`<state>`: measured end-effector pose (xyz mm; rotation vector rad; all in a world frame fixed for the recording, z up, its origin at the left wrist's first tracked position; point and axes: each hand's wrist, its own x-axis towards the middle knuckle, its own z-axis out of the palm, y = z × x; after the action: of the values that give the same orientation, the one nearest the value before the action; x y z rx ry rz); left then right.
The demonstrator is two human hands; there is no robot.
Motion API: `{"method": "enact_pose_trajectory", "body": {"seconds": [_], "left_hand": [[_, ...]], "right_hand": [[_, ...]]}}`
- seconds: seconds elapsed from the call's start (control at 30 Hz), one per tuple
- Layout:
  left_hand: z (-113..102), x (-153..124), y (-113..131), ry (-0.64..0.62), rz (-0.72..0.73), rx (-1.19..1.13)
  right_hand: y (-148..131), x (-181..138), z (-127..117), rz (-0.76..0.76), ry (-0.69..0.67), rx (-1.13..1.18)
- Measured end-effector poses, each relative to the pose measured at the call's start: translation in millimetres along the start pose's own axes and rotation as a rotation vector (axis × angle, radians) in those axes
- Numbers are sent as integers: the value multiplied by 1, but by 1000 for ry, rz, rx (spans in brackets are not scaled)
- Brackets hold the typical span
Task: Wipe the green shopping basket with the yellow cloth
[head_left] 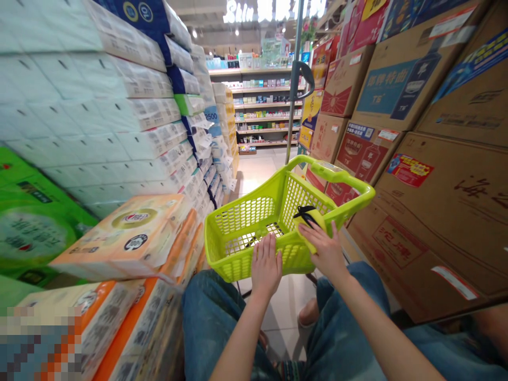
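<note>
Probably light and stiff, the lime plastic basket (254, 222) sits at near centre, left hand (265, 267) lying flat on its near rim, right hand (323, 248) closed around a yellow object (313, 219).

White plastic-wrapped tissue packs (99, 106) are stacked high on the left, with orange-trimmed tissue packs (130, 238) and green packs (27, 222) below. Brown cardboard cartons (436, 174) fill the right side. Stocked store shelves (264, 106) stand beyond the pale tiled floor (254, 169).
</note>
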<state>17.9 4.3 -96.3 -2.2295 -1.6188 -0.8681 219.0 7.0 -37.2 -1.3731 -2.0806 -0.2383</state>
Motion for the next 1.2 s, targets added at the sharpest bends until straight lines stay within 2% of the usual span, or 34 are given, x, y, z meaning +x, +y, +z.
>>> {"method": "enact_pose_trajectory", "body": {"seconds": [0.13, 0.23, 0.3, 0.5, 0.6, 0.67, 0.77, 0.9, 0.97, 1.07, 1.2], "left_hand": [[1, 0, 1, 8, -4, -11], [0, 1, 3, 4, -23, -21], [0, 1, 4, 2, -35, -25], [2, 0, 2, -5, -22, -24], [1, -1, 1, -6, 4, -24], [0, -1, 1, -7, -4, -26], [-1, 1, 2, -11, -18, -25], [-2, 1, 3, -14, -19, -16], [-2, 1, 4, -12, -23, -16], [-1, 1, 4, -10, -37, -10], [1, 1, 4, -25, -44, -6]], "right_hand": [[53, 6, -26, 131, 201, -122], [56, 11, -26, 241, 297, -142], [35, 12, -13, 258, 265, -132], [-65, 6, 41, 156, 56, 100], [-84, 4, 48, 124, 2, 161], [-75, 3, 40, 73, -39, 153], [-34, 3, 15, 22, -56, 82], [34, 6, -23, 115, 89, -72], [54, 9, -34, 203, 204, -116], [50, 13, -30, 292, 284, -130], [-8, 13, 6, 236, 170, -30]]}}
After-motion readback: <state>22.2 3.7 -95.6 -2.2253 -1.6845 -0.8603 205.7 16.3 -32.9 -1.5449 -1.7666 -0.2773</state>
